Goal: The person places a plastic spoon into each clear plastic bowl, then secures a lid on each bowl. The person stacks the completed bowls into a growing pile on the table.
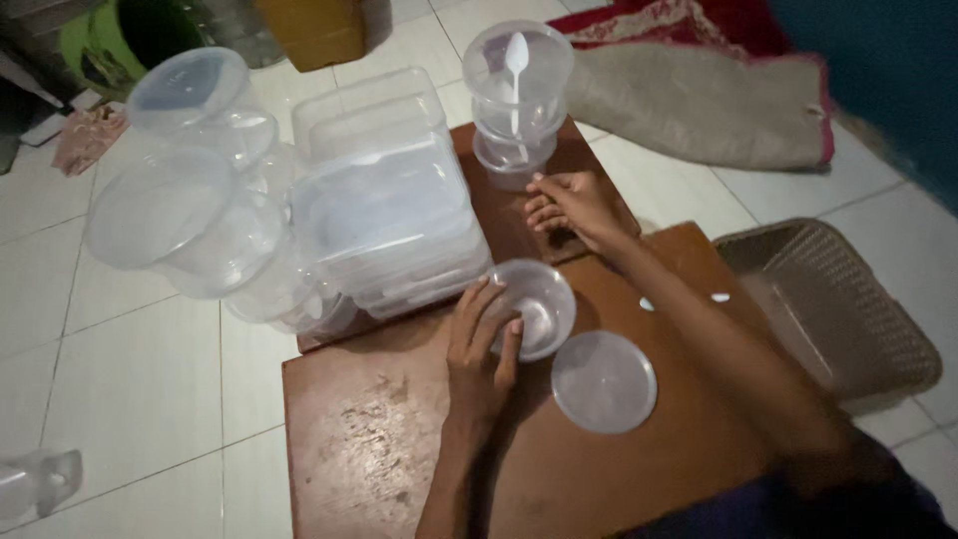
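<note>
Your left hand (482, 344) cups the clear round bowl (534, 307) on the brown worktop (399, 439), fingers spread around its rim, while your right hand (571, 207), fingers loosely curled, rests by the stacked tubs (515, 120); the loose lid (604, 381) beside the bowl likely goes on next.

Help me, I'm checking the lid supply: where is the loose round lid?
In the head view, the round clear lid lies flat on the brown board, just right of the left hand and below the small clear bowl it holds.

Round lid (604, 381) on board (379, 439), right of bowl (534, 307); container stack (516, 100) behind; basket (833, 309) far right.
</note>
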